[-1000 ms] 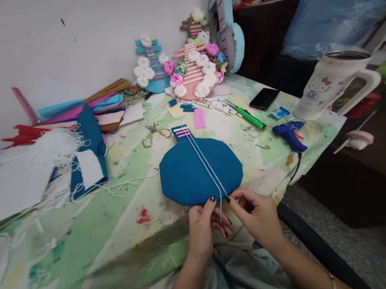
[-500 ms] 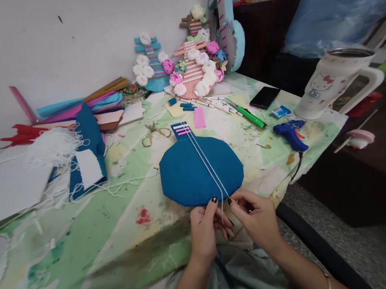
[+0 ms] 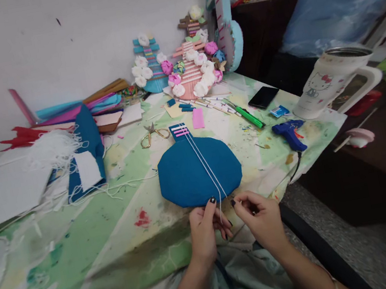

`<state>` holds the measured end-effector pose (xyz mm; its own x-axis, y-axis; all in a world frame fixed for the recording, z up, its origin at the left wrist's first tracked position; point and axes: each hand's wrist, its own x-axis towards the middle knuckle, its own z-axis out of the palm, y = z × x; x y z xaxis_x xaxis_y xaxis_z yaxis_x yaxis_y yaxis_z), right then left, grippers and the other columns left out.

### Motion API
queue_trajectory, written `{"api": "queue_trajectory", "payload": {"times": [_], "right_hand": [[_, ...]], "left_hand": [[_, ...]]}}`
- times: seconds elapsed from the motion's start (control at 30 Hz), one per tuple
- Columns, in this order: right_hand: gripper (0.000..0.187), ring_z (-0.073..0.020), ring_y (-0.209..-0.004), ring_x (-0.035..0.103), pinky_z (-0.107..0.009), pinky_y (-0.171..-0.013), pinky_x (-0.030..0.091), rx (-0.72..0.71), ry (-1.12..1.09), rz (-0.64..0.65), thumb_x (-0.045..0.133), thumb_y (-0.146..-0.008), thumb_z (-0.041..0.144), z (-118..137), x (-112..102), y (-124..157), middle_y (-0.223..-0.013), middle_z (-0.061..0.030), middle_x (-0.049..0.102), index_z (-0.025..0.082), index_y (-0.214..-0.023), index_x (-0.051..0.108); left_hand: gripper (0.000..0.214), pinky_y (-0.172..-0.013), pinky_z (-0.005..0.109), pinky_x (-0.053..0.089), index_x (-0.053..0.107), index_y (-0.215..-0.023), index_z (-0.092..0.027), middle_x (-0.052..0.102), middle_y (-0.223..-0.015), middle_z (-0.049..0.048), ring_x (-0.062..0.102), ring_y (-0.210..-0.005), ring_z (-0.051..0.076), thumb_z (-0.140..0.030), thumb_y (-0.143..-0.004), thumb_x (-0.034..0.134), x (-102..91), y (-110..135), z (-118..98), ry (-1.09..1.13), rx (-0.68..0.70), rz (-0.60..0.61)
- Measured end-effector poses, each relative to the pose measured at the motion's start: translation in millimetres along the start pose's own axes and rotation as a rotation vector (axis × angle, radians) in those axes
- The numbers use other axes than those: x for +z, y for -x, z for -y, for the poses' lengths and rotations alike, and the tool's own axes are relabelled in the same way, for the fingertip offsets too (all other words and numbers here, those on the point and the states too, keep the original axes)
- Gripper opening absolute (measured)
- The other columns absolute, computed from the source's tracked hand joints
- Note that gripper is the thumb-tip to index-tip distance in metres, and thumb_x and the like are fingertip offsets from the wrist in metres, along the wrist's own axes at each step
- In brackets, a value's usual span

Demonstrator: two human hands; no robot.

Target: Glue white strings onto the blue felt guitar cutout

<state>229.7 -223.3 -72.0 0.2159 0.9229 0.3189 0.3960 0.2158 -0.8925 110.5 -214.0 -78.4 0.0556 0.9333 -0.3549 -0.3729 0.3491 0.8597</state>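
A blue guitar-shaped cutout (image 3: 183, 176), apparently card, lies at the table's front edge. White strings (image 3: 201, 158) run from its short neck, crossed by small white and pink strips (image 3: 180, 131), down over the body. My left hand (image 3: 204, 229) grips the bottom edge, thumb on top and fingers partly hidden below. One string's loose end hangs past that thumb. Just right of the strings' lower ends, my right hand (image 3: 261, 217) is closed in a pinch. Whatever is between its fingertips, if anything, is too small to make out.
Gold-handled scissors (image 3: 154, 134) lie behind the cutout. To the right are a green cutter (image 3: 250, 117), a phone (image 3: 263, 97), a blue glue gun (image 3: 290, 134) and a white mug (image 3: 327, 83). Tangled white string (image 3: 54, 149) sits left; flower-decorated guitars (image 3: 190, 73) stand behind.
My right hand has shifted slightly to the right, its fingertips moving away from the string's end. My left hand stays at the cutout's edge. The whole view has shifted slightly.
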Motion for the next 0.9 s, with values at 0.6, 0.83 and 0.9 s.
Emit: {"api": "queue_trajectory", "payload": {"times": [0.6, 0.83, 0.9], "right_hand": [[0.010, -0.0081, -0.040, 0.045, -0.020, -0.045, 0.036, -0.161, 0.260, -0.072, 0.057, -0.083, 0.022, -7, 10, 3, -0.046, 0.0079, 0.044, 0.017, -0.076, 0.063], [0.008, -0.0086, -0.042, 0.046, -0.020, -0.046, 0.037, -0.138, 0.269, -0.039, 0.053, -0.083, 0.021, -13, 13, 4, -0.050, 0.0077, 0.044, 0.019, -0.077, 0.057], [0.007, -0.0085, -0.042, 0.046, -0.019, -0.046, 0.037, -0.131, 0.268, -0.033, 0.053, -0.083, 0.020, -13, 12, 4, -0.050, 0.0078, 0.044, 0.019, -0.076, 0.057]], "left_hand": [[0.050, -0.029, 0.017, 0.030, 0.054, -0.044, -0.012, 0.055, -0.039, 0.0037, 0.046, -0.027, 0.008, -0.052, -0.073, 0.060, 0.0, 2, 8, -0.013, -0.008, 0.022], [0.051, -0.030, 0.017, 0.030, 0.054, -0.044, -0.012, 0.053, -0.038, 0.0024, 0.044, -0.027, 0.008, -0.052, -0.075, 0.060, 1.6, 0, 12, -0.004, 0.020, -0.010], [0.051, -0.030, 0.017, 0.030, 0.053, -0.043, -0.012, 0.052, -0.037, 0.0020, 0.043, -0.027, 0.007, -0.051, -0.077, 0.059, 2.5, 0, 13, -0.002, 0.033, -0.018]]}}
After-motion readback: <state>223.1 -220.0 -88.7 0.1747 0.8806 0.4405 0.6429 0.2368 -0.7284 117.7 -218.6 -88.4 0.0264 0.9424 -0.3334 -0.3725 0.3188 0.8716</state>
